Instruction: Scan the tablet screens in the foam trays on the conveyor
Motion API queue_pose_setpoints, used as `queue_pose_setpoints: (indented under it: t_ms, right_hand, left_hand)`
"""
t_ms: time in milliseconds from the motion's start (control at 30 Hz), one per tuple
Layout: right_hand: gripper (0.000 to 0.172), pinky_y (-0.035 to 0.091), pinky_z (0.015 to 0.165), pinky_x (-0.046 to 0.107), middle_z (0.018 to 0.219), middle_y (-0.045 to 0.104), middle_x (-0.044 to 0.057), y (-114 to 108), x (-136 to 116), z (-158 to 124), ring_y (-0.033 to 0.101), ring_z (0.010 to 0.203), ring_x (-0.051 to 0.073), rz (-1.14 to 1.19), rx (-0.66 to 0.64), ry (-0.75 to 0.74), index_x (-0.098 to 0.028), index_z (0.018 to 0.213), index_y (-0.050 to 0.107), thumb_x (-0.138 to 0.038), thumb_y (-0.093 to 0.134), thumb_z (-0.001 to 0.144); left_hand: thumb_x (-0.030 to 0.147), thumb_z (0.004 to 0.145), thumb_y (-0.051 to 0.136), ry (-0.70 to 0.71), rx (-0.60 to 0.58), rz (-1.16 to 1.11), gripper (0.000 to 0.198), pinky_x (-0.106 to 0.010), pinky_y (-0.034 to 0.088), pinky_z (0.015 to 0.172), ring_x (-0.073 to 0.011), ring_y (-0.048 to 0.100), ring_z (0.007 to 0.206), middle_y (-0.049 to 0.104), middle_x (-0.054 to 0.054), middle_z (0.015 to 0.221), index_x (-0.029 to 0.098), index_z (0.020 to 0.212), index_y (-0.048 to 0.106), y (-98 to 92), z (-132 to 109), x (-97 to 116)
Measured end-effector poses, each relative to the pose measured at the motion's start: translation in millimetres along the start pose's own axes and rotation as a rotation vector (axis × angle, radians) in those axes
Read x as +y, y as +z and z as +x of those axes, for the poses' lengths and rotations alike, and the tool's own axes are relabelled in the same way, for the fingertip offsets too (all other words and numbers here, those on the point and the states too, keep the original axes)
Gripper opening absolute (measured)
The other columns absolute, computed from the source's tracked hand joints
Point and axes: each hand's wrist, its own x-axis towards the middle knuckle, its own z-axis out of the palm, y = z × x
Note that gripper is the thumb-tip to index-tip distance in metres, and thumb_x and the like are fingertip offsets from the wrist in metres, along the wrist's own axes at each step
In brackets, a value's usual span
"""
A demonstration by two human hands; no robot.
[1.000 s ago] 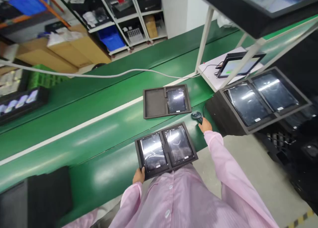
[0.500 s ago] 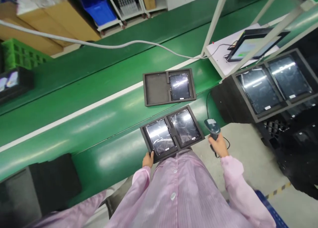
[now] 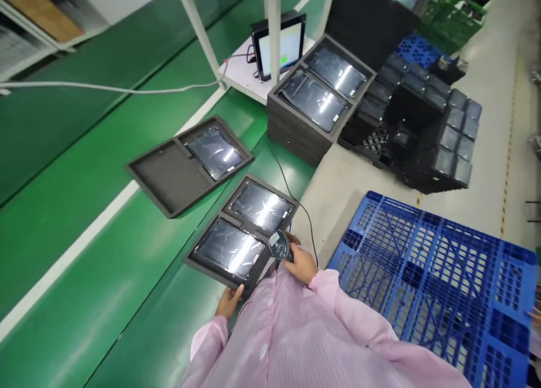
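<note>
A black foam tray [image 3: 248, 227] with two film-wrapped screens rests at the bench edge against my body. My left hand [image 3: 229, 301] grips its near left corner, thumb on the rim. In my right hand [image 3: 301, 262] is a barcode scanner [image 3: 279, 245], its head above the near right edge of the tray. The nearer screen [image 3: 230, 249] and the farther screen [image 3: 261, 205] each carry a small white label. Just beyond lies a second foam tray [image 3: 169, 177], with one screen [image 3: 216, 151] in its right pocket and its left pocket bare.
Stacked foam trays [image 3: 296, 130] stand at the bench's far end beside a monitor [image 3: 279, 45] on a white shelf. A blue pallet [image 3: 416, 272] lies on the floor to my right, with black stacked parts [image 3: 452, 140] behind it. The scanner's cable [image 3: 282, 171] crosses the bench edge.
My view has swung to the right. The scanner in my right hand has moved from beside the near tray to over its edge. My left hand still holds the tray.
</note>
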Motion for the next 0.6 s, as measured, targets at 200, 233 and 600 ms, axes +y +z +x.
queue_pose_setpoints:
  t_ms: [200,233,600]
  right_hand:
    - [0.038,0.04,0.081,0.032,0.12,0.074,0.01,12.7,-1.2,-12.9,0.069,0.108,0.027,0.045,-0.008,-0.045,-0.019,0.126,0.06,-0.029,0.062,0.09]
    - [0.039,0.04,0.081,0.032,0.121,0.074,0.01,13.9,-1.5,-13.8,0.07,0.109,0.027,0.048,-0.011,-0.053,-0.019,0.127,0.06,-0.029,0.063,0.09]
    - [0.038,0.039,0.078,0.033,0.12,0.075,0.01,12.1,-6.1,-14.1,0.071,0.107,0.027,0.057,0.016,-0.046,-0.019,0.126,0.06,-0.03,0.062,0.09]
  left_hand:
    - [0.107,0.035,0.06,0.039,-0.024,-0.012,0.094,-0.049,0.06,0.085,-0.0345,0.072,0.081,0.067,-0.007,0.069,0.022,0.076,0.06,-1.7,-1.6,4.8]
    - [0.107,0.034,0.059,0.04,-0.022,0.014,0.094,-0.05,0.06,0.086,-0.0348,0.073,0.081,0.067,-0.007,0.068,0.022,0.074,0.06,-2.8,-1.5,5.9]
    - [0.108,0.035,0.051,0.04,-0.035,0.112,0.091,-0.049,0.061,0.087,-0.0391,0.074,0.084,0.071,-0.012,0.073,0.025,0.07,0.057,-5.4,-10.1,21.2]
